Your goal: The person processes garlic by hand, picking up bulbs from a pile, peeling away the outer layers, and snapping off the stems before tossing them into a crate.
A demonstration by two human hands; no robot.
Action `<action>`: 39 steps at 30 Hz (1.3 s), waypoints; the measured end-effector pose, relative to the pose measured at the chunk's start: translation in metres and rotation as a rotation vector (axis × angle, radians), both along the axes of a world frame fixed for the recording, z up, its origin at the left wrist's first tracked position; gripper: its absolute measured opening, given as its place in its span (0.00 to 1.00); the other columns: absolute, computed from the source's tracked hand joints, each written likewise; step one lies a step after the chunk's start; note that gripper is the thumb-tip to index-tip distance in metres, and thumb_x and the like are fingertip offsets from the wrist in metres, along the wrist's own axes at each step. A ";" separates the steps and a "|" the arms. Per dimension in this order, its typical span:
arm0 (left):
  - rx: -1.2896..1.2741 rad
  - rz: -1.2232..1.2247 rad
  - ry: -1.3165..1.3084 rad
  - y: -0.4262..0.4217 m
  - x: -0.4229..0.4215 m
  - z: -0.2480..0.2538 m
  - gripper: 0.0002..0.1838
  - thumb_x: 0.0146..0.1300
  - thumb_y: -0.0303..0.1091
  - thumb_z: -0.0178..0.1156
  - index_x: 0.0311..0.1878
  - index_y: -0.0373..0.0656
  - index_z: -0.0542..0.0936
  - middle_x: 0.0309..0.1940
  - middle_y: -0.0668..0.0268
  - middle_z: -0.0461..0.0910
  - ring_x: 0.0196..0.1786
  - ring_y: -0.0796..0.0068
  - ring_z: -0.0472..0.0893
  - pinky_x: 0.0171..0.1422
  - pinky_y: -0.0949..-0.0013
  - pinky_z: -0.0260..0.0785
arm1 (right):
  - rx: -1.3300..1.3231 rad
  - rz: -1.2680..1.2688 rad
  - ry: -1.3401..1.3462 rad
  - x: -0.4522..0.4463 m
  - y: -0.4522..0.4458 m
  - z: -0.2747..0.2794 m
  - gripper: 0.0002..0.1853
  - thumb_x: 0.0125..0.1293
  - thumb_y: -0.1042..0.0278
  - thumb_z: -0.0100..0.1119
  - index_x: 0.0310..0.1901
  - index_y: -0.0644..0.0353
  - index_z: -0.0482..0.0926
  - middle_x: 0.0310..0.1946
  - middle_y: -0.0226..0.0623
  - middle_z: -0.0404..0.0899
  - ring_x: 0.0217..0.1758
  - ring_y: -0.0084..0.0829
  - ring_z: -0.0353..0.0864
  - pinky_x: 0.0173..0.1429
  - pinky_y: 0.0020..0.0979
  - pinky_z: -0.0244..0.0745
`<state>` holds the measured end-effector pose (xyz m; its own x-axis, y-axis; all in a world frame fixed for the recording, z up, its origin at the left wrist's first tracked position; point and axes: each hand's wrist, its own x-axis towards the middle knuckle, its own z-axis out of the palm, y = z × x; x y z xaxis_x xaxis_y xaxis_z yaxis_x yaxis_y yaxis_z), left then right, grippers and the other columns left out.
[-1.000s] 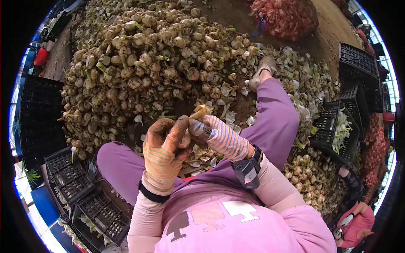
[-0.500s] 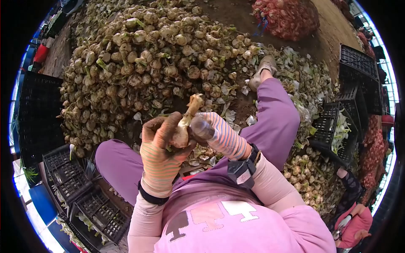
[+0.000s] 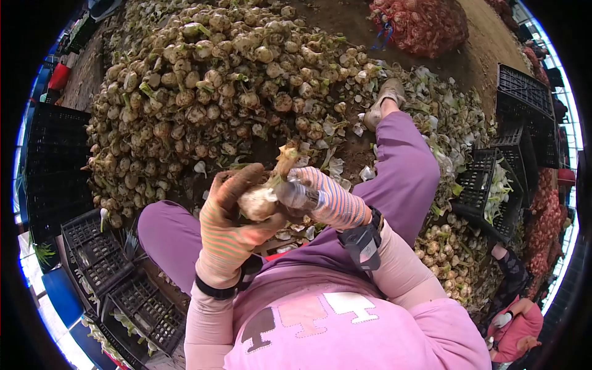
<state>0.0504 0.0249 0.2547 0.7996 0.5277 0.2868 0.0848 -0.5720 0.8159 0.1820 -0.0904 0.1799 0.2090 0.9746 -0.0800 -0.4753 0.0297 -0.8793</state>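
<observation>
A pale, rounded bulb (image 3: 258,203) with a thick brownish stem (image 3: 286,159) is held in front of my lap, its stem pointing up and away. My left hand (image 3: 234,213), in a striped glove with soiled fingers, is closed around the bulb's body. My right hand (image 3: 308,196), also in a striped glove with dark fingertips, presses against the bulb near the base of the stem. Its curled fingers are partly hidden, and I cannot see whether they hold a tool. Beyond both hands lies a large heap of soil-stained bulbs (image 3: 203,92).
Loose peelings (image 3: 444,117) lie around my outstretched foot. A smaller pile of cleaner bulbs (image 3: 444,256) sits beside my right thigh. Black crates (image 3: 98,253) stand at left, and another crate (image 3: 475,185) at right. A full red mesh sack (image 3: 419,28) is at the back. Another person (image 3: 518,330) works at lower right.
The bulb has turned in my hands and shows a whiter side. My left wrist has shifted slightly left and down, and my right hand remains against the bulb's neck.
</observation>
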 end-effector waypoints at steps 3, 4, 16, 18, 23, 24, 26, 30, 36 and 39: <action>-1.211 0.058 -0.081 -0.001 -0.003 0.009 0.30 0.43 0.24 0.69 0.54 0.31 0.73 0.42 0.63 0.79 0.40 0.75 0.79 0.47 0.74 0.73 | 0.095 0.044 0.033 0.003 0.000 0.021 0.15 0.65 0.63 0.58 0.48 0.62 0.76 0.39 0.27 0.79 0.44 0.16 0.75 0.49 0.21 0.71; -1.210 0.058 -0.082 0.000 -0.004 0.011 0.30 0.43 0.24 0.69 0.54 0.31 0.73 0.42 0.63 0.79 0.40 0.75 0.79 0.47 0.74 0.73 | 0.050 0.200 0.218 0.005 0.002 0.032 0.16 0.65 0.63 0.59 0.50 0.62 0.75 0.41 0.27 0.79 0.46 0.16 0.75 0.50 0.22 0.71; 0.132 0.050 -0.001 0.001 -0.008 -0.016 0.38 0.44 0.34 0.72 0.62 0.46 0.68 0.46 0.60 0.73 0.43 0.68 0.78 0.43 0.69 0.73 | -0.001 -0.076 0.078 -0.006 0.014 0.025 0.11 0.64 0.73 0.55 0.47 0.62 0.76 0.39 0.27 0.79 0.44 0.17 0.75 0.49 0.21 0.71; -1.288 0.102 -0.176 -0.004 -0.004 -0.001 0.40 0.50 0.47 0.67 0.65 0.45 0.64 0.46 0.60 0.75 0.41 0.71 0.78 0.37 0.72 0.74 | -0.110 -0.094 0.027 -0.010 0.013 0.030 0.14 0.63 0.75 0.54 0.51 0.61 0.75 0.42 0.28 0.79 0.45 0.19 0.76 0.50 0.23 0.72; -1.491 0.156 -0.055 0.009 -0.003 -0.018 0.33 0.63 0.49 0.54 0.66 0.39 0.61 0.43 0.62 0.76 0.37 0.74 0.77 0.36 0.74 0.72 | -0.074 -0.026 0.260 -0.014 0.016 0.025 0.19 0.64 0.78 0.51 0.57 0.61 0.71 0.45 0.28 0.78 0.45 0.17 0.74 0.49 0.21 0.71; -1.279 0.045 -0.021 0.013 -0.011 -0.025 0.33 0.62 0.44 0.57 0.66 0.39 0.61 0.43 0.63 0.76 0.39 0.72 0.77 0.42 0.72 0.73 | -0.122 -0.102 0.236 -0.015 0.017 0.022 0.18 0.64 0.78 0.51 0.57 0.61 0.71 0.43 0.27 0.78 0.44 0.16 0.74 0.47 0.20 0.71; -0.221 0.119 0.043 -0.004 -0.005 -0.036 0.33 0.54 0.16 0.59 0.65 0.39 0.63 0.44 0.65 0.74 0.42 0.73 0.76 0.55 0.72 0.69 | -0.194 -0.094 -0.114 -0.011 0.018 0.011 0.18 0.65 0.78 0.49 0.57 0.61 0.72 0.41 0.25 0.77 0.40 0.14 0.73 0.44 0.17 0.70; -0.870 0.113 -0.034 -0.001 -0.007 -0.025 0.30 0.60 0.30 0.61 0.65 0.40 0.63 0.52 0.63 0.72 0.50 0.75 0.75 0.52 0.72 0.70 | -0.305 -0.126 0.426 -0.009 0.012 -0.007 0.17 0.67 0.72 0.49 0.56 0.63 0.72 0.41 0.25 0.78 0.41 0.14 0.73 0.45 0.18 0.70; -0.951 -0.051 -0.115 0.011 -0.013 -0.031 0.28 0.60 0.37 0.62 0.61 0.37 0.68 0.52 0.64 0.74 0.51 0.76 0.75 0.54 0.71 0.70 | -0.049 0.009 0.186 -0.011 0.002 -0.007 0.22 0.66 0.61 0.54 0.58 0.63 0.71 0.44 0.26 0.77 0.47 0.17 0.73 0.53 0.22 0.68; -0.786 0.030 0.084 0.010 -0.014 -0.029 0.31 0.57 0.41 0.66 0.59 0.36 0.69 0.51 0.62 0.75 0.49 0.72 0.77 0.54 0.69 0.70 | -0.040 0.008 0.213 -0.008 0.005 0.001 0.20 0.65 0.64 0.53 0.56 0.63 0.72 0.43 0.27 0.77 0.45 0.18 0.73 0.52 0.23 0.69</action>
